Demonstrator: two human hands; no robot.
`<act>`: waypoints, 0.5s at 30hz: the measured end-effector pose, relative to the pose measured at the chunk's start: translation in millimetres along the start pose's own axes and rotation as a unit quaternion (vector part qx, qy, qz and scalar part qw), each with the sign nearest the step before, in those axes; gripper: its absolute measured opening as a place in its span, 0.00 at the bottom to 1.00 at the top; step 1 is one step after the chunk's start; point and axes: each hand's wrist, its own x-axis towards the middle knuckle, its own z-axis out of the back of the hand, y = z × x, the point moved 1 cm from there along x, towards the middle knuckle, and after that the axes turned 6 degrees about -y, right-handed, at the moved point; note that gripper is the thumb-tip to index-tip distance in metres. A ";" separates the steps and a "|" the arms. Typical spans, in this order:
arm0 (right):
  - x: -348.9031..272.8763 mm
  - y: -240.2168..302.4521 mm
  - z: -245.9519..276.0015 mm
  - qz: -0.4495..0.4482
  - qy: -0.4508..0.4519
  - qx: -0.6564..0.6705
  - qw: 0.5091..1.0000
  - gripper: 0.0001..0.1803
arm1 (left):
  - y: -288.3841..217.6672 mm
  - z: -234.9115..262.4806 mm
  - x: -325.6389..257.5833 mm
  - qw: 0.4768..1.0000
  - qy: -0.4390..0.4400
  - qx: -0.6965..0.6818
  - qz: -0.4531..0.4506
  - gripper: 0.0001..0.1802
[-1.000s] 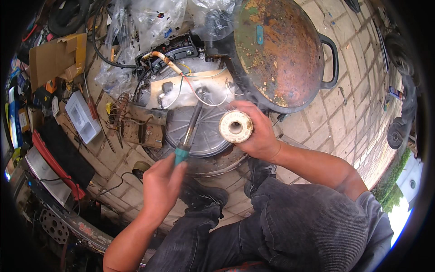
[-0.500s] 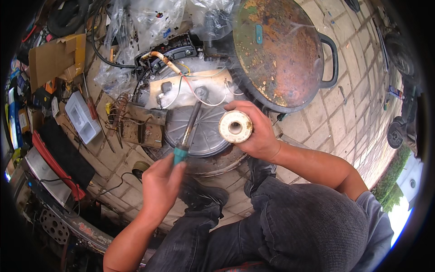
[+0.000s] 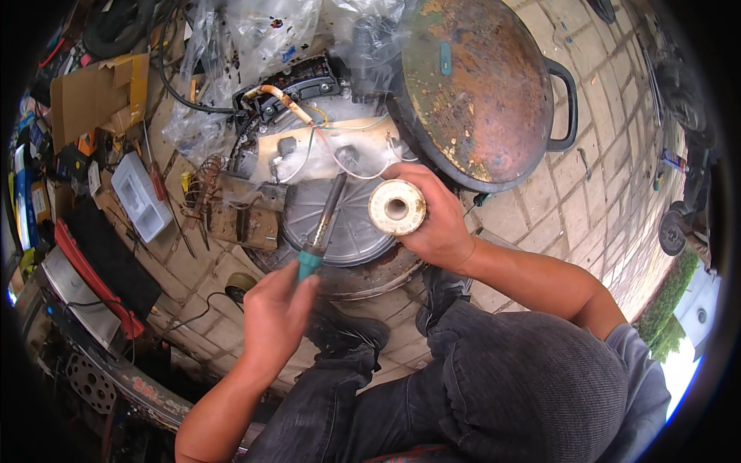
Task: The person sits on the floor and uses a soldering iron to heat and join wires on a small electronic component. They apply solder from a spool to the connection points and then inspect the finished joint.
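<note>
A large round rusty metal pan with a black loop handle (image 3: 478, 85) lies upside down on the paved brick floor (image 3: 594, 193), its rim just beside an opened round appliance base with a ribbed grey metal disc and loose white and red wires (image 3: 340, 216). Crumpled clear plastic bags (image 3: 255, 38) lie behind that base, and a piece of brown cardboard (image 3: 96, 92) sits to the left, near a small clear plastic box (image 3: 139, 193).

The person's right hand (image 3: 436, 220) is above the edge of the disc, fingers wrapped around a pale cream spool of solder wire with a round centre hole (image 3: 397, 207), the hole facing the camera.

The left hand (image 3: 274, 312) is lower, fingers closed around the teal handle of a soldering iron with a dark metal shaft (image 3: 324, 220). The shaft slants up across the disc, its tip among the wires near the board, just left of the spool.
</note>
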 end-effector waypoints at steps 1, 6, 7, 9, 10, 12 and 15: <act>0.1 -0.3 -0.3 -0.001 -0.001 -0.007 1.000 0.26 | -0.6 0.2 0.3 1.000 0.003 0.002 0.001 0.18; 1.7 1.3 -1.0 -0.005 0.003 -0.013 1.000 0.25 | -1.5 0.5 0.3 1.000 0.010 -0.002 0.021 0.18; 1.8 1.9 -1.2 -0.006 0.001 -0.013 1.000 0.25 | -1.8 0.6 0.5 1.000 0.011 -0.003 0.022 0.19; 2.1 2.5 -0.9 -0.005 0.001 -0.013 1.000 0.25 | -2.7 1.0 1.1 1.000 0.013 -0.004 0.023 0.19; 2.2 3.0 -0.5 -0.004 0.003 -0.013 1.000 0.25 | -2.5 1.0 1.1 1.000 0.013 -0.003 0.021 0.19; 2.0 3.3 -0.3 -0.007 0.005 -0.016 1.000 0.25 | -1.7 0.8 1.0 1.000 0.014 -0.002 0.018 0.19; 1.6 2.7 -0.7 -0.017 0.006 -0.018 1.000 0.25 | -2.6 0.4 1.4 1.000 0.004 0.004 0.003 0.19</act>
